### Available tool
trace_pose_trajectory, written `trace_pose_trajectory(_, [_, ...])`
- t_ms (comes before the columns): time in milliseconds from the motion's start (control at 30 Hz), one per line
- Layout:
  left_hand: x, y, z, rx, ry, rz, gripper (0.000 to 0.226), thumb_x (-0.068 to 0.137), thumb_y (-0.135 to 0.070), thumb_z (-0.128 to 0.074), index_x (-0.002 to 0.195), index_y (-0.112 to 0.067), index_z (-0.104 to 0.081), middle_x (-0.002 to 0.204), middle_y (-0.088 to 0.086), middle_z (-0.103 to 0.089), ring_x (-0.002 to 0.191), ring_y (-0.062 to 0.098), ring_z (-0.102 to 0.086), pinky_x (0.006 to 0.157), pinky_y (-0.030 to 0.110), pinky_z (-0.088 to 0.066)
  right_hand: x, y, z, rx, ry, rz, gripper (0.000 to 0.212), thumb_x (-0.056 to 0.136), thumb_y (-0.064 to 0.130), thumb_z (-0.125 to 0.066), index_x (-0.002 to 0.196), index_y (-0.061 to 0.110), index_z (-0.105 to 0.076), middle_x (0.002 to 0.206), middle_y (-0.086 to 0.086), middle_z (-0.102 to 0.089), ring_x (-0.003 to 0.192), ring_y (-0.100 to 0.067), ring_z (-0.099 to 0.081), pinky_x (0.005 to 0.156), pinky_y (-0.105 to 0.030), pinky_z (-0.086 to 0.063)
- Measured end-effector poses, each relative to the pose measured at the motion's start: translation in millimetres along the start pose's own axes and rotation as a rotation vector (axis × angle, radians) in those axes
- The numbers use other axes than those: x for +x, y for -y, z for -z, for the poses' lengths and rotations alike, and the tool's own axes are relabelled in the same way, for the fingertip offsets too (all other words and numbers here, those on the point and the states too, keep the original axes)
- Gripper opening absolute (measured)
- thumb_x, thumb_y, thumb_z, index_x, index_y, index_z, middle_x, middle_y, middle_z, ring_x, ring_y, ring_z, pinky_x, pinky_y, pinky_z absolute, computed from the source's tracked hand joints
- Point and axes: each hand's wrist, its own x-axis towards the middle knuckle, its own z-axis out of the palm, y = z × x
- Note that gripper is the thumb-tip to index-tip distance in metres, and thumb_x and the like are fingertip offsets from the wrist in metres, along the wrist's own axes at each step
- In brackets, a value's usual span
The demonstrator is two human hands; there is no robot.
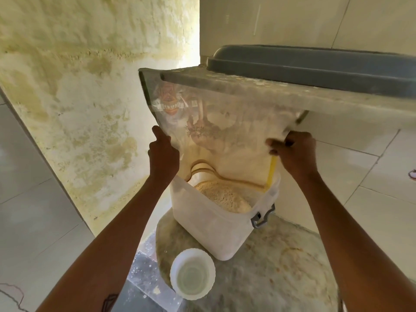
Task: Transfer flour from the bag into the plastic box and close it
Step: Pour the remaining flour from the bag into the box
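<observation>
Stained plaster wall (pixel 67 86) fills the upper left. At frame centre, left hand (pixel 163 154) and right hand (pixel 292 152) each grip a side of the upended bag (pixel 225 122), so flour (pixel 222 195) slides into the plastic box (pixel 216 230) below it.

- Both bare forearms reach forward and upward, well apart.
- The left hand (pixel 162 152) is raised, back toward the viewer, thumb up, fingers curled into a pinch.
- The right hand (pixel 292 152) is level with it, knuckles leftward, fingers clenched in a grip.
</observation>
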Motion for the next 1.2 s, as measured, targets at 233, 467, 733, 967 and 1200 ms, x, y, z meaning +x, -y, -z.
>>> trace_pose_trajectory(233, [1,0,1,-0.023,0.004,0.028,0.021,0.099,0.008,-0.041,0.119,0.003,-0.037,0.068,-0.008,-0.044,0.064,0.037,-0.062,0.059,0.038,-0.046,-6,3,-2,0.03,0.044,0.052,0.031,0.086,0.017,-0.081,0.063,0.002,-0.067,0.06,-0.007,-0.069,0.057,-0.016,-0.072,0.059,-0.035,-0.058])
trace_pose_trajectory(467, [0,3,-1,-0.016,-0.002,0.022,0.019,0.101,0.005,-0.041,0.119,0.003,-0.038,0.069,-0.01,-0.043,0.07,0.041,-0.064,0.051,0.019,-0.032,-8,-6,0,0.054,-0.056,0.038,0.03,0.088,0.016,-0.079,0.073,-0.007,-0.066,0.067,-0.016,-0.071,0.056,-0.011,-0.071,0.06,-0.04,-0.061])
trace_pose_trajectory(733, [13,7,4,-0.094,0.034,0.006,0.008,0.1,0.001,-0.052,0.101,-0.004,-0.045,0.071,0.0,-0.05,0.057,0.017,-0.047,0.05,0.016,-0.035,-18,0,2,-0.096,-0.01,0.167,0.047,0.088,0.012,-0.078,0.055,0.019,-0.046,0.056,0.007,-0.06,0.06,-0.016,-0.073,0.058,-0.034,-0.057])
trace_pose_trajectory(967, [39,13,16,-0.116,0.087,-0.226,0.015,0.1,-0.014,-0.054,0.097,-0.005,-0.043,0.084,0.016,-0.072,0.078,0.037,-0.073,0.058,0.043,-0.058,-17,-21,12,-0.136,-0.029,0.218,0.036,0.094,0.005,-0.069,0.064,-0.004,-0.052,0.08,-0.014,-0.072,0.068,-0.018,-0.076,0.057,-0.024,-0.058])
trace_pose_trajectory(1200, [40,11,14,-0.009,-0.037,-0.387,0.015,0.102,-0.01,-0.057,0.102,0.001,-0.046,0.066,0.02,-0.062,0.058,0.048,-0.063,0.051,0.032,-0.037,-15,-20,17,-0.155,-0.149,0.215,0.023,0.096,0.005,-0.065,0.074,0.012,-0.065,0.079,-0.012,-0.071,0.065,-0.022,-0.074,0.061,-0.048,-0.061])
